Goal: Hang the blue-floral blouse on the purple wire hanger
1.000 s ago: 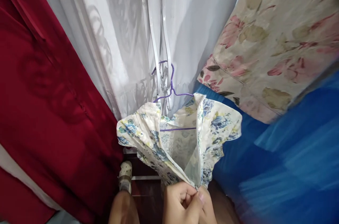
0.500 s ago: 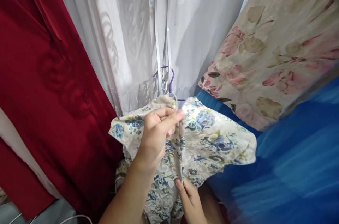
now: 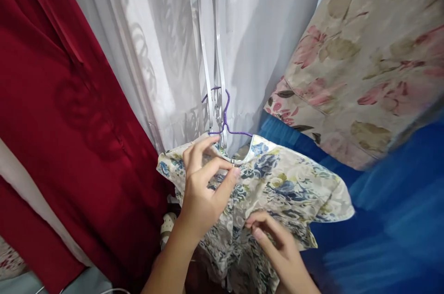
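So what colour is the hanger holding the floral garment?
Purple; the hanger shows best in the head view, hooked above the floral garment.

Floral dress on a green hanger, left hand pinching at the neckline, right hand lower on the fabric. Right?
Not quite: the hanger is purple, not green, as the head view shows. The rest holds: left hand pinches the dress at the neckline, right hand sits lower on the fabric.

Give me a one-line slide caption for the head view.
Left hand pinches the neckline of a floral dress on a purple hanger; right hand holds its fabric lower down.
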